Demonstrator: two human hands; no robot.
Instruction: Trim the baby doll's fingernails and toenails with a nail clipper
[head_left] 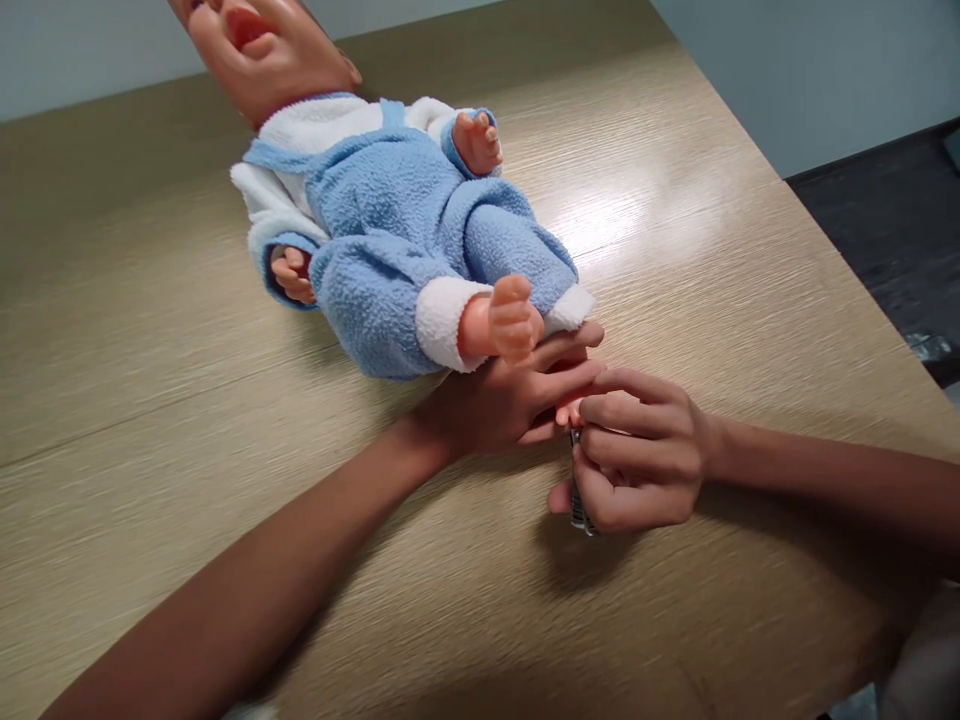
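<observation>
A baby doll (382, 190) in a fuzzy blue and white outfit lies on its back, legs toward me. One bare foot (514, 325) sticks up above my left hand (502, 405). The fingers of that hand are wrapped round the doll's other foot (570, 412), of which only the toes show. My right hand (645, 455) is closed on a small metal nail clipper (577, 490), held upright with its upper end at those toes. Much of the clipper is hidden behind my right fingers.
The doll rests on a light wooden table (150, 330). A pale wall (810, 70) stands beyond it. Past the table's right edge, a dark floor (877, 220) shows.
</observation>
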